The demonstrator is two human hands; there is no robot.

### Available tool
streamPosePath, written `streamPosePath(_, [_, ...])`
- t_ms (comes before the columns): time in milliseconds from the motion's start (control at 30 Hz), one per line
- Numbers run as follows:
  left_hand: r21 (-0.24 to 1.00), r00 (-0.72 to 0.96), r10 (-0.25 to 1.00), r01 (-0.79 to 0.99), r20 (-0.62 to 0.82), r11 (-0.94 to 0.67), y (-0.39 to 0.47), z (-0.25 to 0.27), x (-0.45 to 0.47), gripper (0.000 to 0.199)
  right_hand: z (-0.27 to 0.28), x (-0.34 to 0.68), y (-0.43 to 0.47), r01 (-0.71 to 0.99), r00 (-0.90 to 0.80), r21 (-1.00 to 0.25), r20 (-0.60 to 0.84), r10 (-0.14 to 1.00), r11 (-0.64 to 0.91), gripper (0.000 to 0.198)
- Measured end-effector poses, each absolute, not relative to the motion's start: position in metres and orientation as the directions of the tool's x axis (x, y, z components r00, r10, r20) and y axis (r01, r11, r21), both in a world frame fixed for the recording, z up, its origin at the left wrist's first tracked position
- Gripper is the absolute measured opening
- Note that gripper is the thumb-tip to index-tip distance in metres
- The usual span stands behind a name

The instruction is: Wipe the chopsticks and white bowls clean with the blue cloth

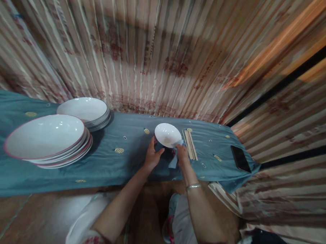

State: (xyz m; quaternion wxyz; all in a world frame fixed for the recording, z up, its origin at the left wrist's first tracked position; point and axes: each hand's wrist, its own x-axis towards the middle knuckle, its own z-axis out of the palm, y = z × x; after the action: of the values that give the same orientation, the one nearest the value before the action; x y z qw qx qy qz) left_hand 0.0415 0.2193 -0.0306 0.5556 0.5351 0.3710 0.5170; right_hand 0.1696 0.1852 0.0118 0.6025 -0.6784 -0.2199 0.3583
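A small white bowl [168, 134] is in the middle of the view, above the cloth-covered table. My left hand [152, 155] is at its lower left side, fingers along the outside and thumb near the front rim; it steadies the bowl. In my right hand [181, 154] is a pale blue cloth [173, 161], pinched against the bowl's right front rim, with its loose end hanging down. Just right of that hand lie several light wooden chopsticks [190, 144], roughly side by side. The undersides of bowl and fingers are hidden.
On the left stand a stack of large white red-rimmed bowls [47, 136] and, behind it, a stack of white dark-rimmed dishes [84, 109]. A black phone [240, 159] lies near the right end of the blue-green tablecloth [134, 160]. Pleated curtains [155, 57] hang behind.
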Motion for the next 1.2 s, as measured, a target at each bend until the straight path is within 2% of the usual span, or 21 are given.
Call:
streamPosePath(100, [0.981,0.25,0.965,-0.189,0.083,-0.035,0.221,-0.027,0.052,0.08,0.015,0.175,0.201,-0.174,0.679,-0.972,-0.236,0.695,-0.16,0.012])
streamPosePath(233, [0.972,0.266,0.964,-0.219,-0.026,0.087,0.236,-0.02,0.07,0.086,0.019,0.188,0.225,-0.202,0.709,-0.971,-0.234,0.666,-0.126,0.007])
streamPosePath(333, [0.956,0.291,0.956,-0.269,-0.036,0.118,0.247,-0.017,0.084,0.086,0.018,0.199,0.239,-0.212,0.718,-0.971,-0.231,0.657,-0.111,0.001])
streamPosePath(633, [0.923,0.341,0.939,-0.341,-0.054,0.177,0.256,-0.022,0.108,0.094,0.017,0.223,0.254,-0.237,0.678,-0.965,-0.249,0.691,-0.115,0.008])
streamPosePath(900, [0.936,0.353,0.933,-0.299,-0.071,0.184,0.261,-0.014,0.111,0.095,0.014,0.229,0.257,-0.259,0.652,-0.961,-0.25,0.716,-0.099,0.004])
streamPosePath(1067, [0.922,0.324,0.935,-0.297,-0.147,0.248,0.247,-0.012,0.098,0.09,0.008,0.22,0.234,-0.292,0.609,-0.947,-0.294,0.737,-0.136,0.029])
streamPosePath(1133, [0.903,0.314,0.934,-0.331,-0.17,0.275,0.235,-0.01,0.087,0.079,0.005,0.21,0.222,-0.307,0.57,-0.945,-0.275,0.774,-0.109,0.039])
streamPosePath(1200, [0.884,0.325,0.932,-0.371,-0.164,0.284,0.222,-0.007,0.074,0.06,0.005,0.194,0.211,-0.293,0.525,-0.955,-0.208,0.825,-0.053,0.044])
